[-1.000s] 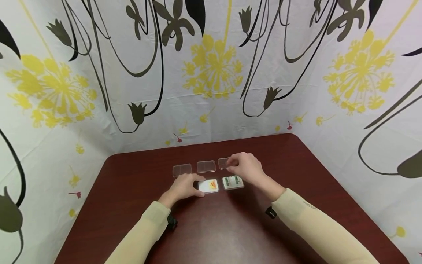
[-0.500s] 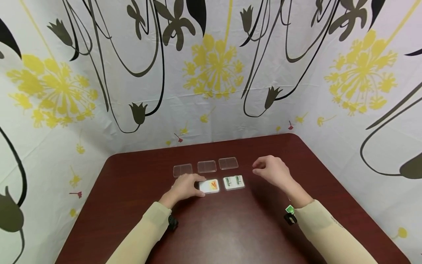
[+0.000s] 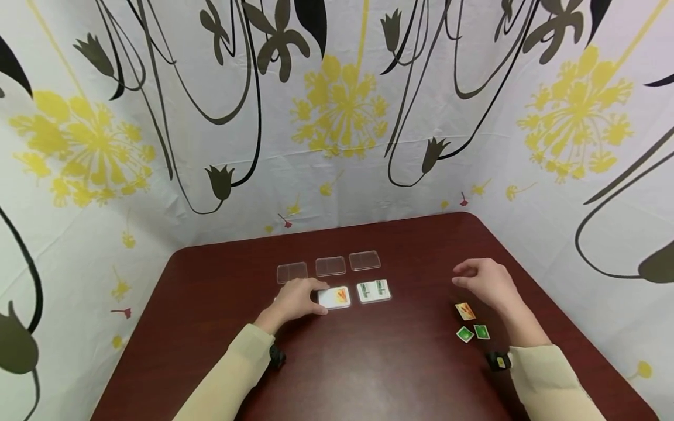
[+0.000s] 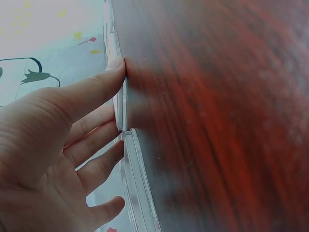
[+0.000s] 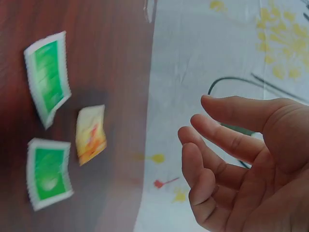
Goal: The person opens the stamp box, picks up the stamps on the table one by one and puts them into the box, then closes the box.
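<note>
1. Flowered cloth point(image 3: 337, 93) hangs behind a reddish-brown surface point(image 3: 337, 368).
2. Left hand point(image 3: 295, 297) pinches the orange-marked case point(image 3: 334, 297) to its right.
3. Right hand point(image 3: 489, 283), fingers loosely curled, hovers just beyond an orange stamp point(image 3: 466, 311) and two green stamps point(image 3: 481, 332).

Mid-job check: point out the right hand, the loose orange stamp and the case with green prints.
Right hand point(image 3: 487, 284), head view: back of the hand.
Loose orange stamp point(image 5: 91, 136), right wrist view: middle of its face.
Case with green prints point(image 3: 373, 291), head view: middle of its top.
</note>
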Tool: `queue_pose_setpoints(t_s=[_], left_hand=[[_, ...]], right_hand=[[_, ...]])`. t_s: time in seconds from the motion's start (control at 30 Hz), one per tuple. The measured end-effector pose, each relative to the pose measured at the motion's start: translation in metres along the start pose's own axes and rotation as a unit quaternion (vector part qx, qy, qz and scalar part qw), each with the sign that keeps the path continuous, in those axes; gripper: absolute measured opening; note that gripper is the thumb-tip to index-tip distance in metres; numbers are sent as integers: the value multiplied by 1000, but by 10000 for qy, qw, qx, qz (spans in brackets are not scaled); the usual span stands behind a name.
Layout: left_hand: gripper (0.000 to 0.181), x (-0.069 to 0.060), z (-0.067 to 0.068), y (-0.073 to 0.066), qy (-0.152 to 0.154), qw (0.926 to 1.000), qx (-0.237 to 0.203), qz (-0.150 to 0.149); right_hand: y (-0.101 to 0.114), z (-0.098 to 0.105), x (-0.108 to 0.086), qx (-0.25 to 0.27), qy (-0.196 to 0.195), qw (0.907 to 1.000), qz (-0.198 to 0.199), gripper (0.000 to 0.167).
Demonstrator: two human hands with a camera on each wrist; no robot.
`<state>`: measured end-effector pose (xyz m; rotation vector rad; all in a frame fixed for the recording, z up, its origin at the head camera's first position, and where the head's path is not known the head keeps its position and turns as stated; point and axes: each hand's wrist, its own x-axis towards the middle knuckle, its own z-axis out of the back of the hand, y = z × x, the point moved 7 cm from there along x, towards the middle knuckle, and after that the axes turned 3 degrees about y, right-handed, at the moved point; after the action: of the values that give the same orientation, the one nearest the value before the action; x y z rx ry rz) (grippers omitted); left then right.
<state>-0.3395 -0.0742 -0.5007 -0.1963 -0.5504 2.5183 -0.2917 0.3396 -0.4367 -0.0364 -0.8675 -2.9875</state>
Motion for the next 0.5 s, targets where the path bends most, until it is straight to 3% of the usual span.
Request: queue_pose_setpoints(t_s=[0.5], left_hand=[[62, -3, 0, 0, -30, 10000, -53, 8]], right_hand=[[-42, -26, -22, -320, 466, 9964, -639, 42]])
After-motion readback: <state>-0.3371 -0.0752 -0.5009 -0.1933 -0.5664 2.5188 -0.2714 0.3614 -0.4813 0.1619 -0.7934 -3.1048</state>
